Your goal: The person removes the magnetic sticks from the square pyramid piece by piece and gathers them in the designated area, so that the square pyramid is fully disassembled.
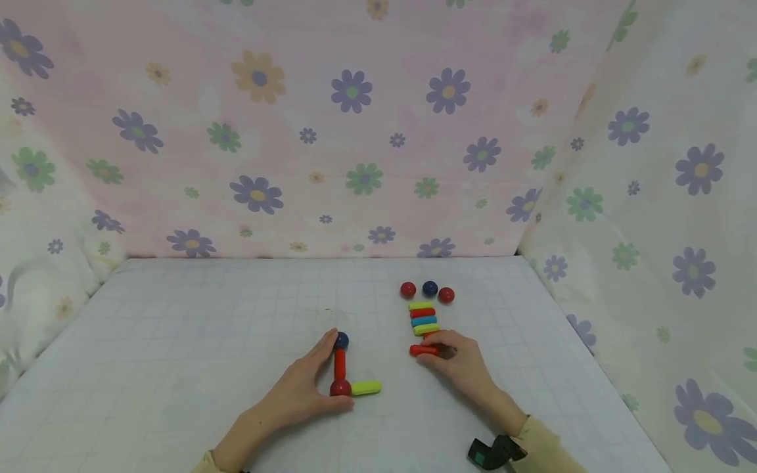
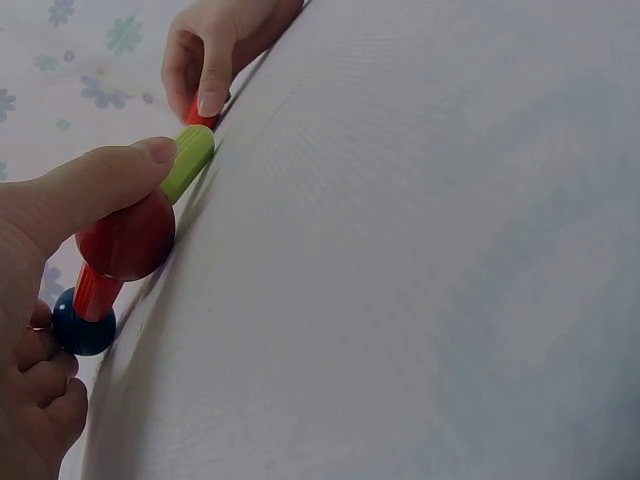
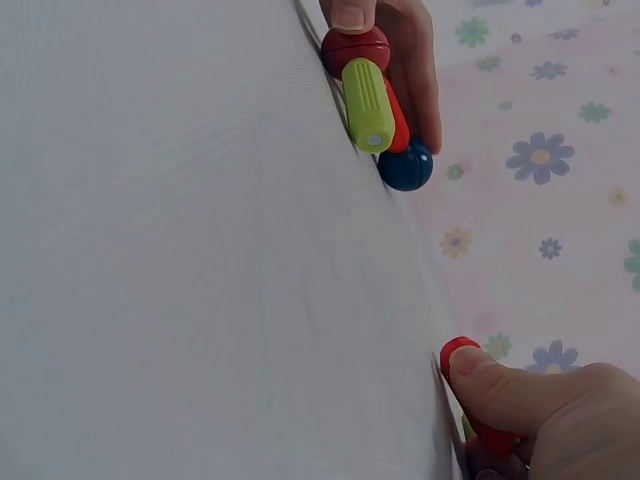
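My left hand (image 1: 298, 393) holds a joined piece on the table: a dark blue ball (image 1: 341, 340), a red rod (image 1: 340, 365), a red ball (image 1: 340, 387) and a yellow-green rod (image 1: 366, 387) that sticks out to the right. The thumb lies along the red ball, while the fingers reach to the blue one. In the right wrist view, the free end of the yellow-green rod (image 3: 366, 105) shows a small grey disc. Between thumb and fingers, my right hand (image 1: 467, 368) pinches a loose red rod (image 1: 420, 350), close over the table.
Beyond the right hand lies a column of loose rods: yellow-green (image 1: 420, 305), red (image 1: 422, 313), blue (image 1: 424, 320), yellow-green (image 1: 426, 329), and a red one mostly covered by the fingers. Behind them sit two red balls (image 1: 408, 289) and a dark blue ball (image 1: 430, 288). Flowered cloth surrounds the white table (image 1: 207, 315).
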{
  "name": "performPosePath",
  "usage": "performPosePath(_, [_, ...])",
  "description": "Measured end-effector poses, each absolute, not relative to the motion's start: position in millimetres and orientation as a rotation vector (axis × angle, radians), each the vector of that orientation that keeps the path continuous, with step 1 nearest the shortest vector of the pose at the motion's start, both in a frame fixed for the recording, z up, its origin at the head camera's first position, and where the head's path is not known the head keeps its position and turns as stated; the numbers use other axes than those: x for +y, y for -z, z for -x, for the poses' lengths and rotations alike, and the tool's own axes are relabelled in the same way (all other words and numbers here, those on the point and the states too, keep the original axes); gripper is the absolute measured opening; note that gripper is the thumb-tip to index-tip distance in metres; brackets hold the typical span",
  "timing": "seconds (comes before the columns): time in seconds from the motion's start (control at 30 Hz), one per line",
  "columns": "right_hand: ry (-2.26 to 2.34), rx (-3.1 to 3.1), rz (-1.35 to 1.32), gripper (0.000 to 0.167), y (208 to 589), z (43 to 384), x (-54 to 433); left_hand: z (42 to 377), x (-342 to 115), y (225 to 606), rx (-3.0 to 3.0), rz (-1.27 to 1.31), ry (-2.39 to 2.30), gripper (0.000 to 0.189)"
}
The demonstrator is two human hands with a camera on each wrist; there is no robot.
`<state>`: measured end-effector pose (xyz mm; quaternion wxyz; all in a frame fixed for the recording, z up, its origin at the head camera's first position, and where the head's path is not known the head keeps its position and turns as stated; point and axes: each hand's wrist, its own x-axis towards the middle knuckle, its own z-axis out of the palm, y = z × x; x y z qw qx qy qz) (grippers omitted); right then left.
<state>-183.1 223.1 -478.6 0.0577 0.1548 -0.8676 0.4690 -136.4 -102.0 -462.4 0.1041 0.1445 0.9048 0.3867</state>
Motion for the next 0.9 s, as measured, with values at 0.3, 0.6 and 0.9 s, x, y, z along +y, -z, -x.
performPosePath(0.3, [-1.293,-2.600,-0.548,0.024,483.1,185.4,221.9,136.8,-103.3,463.7,2.664,-0.429,-1.153,0.117])
performPosePath(0.6, [-1.336,-2.590,-0.526,0.026,484.4,185.0,222.0,136.6,-102.3,463.2,2.652,-0.422,-1.167,0.117])
performPosePath(0.9, [-1.345,-2.568,-0.556,0.025,482.6,184.0,222.9,136.6,-101.9,463.6,2.658,-0.429,-1.162,0.117])
